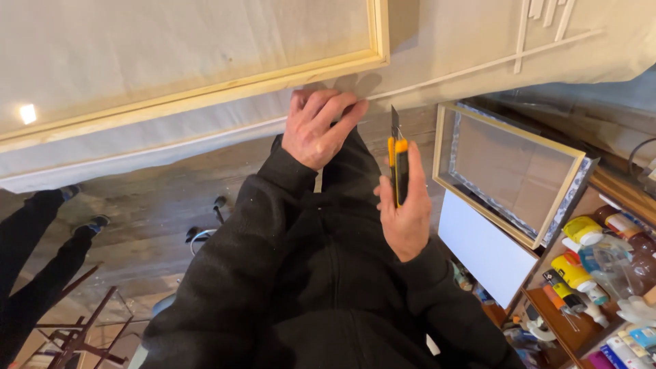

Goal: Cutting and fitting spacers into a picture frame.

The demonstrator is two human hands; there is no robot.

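Two hands (321, 126), one utility knife (398, 164)

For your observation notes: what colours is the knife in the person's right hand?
Yellow-orange and black, with a dark blade: the knife, seen in the head view.
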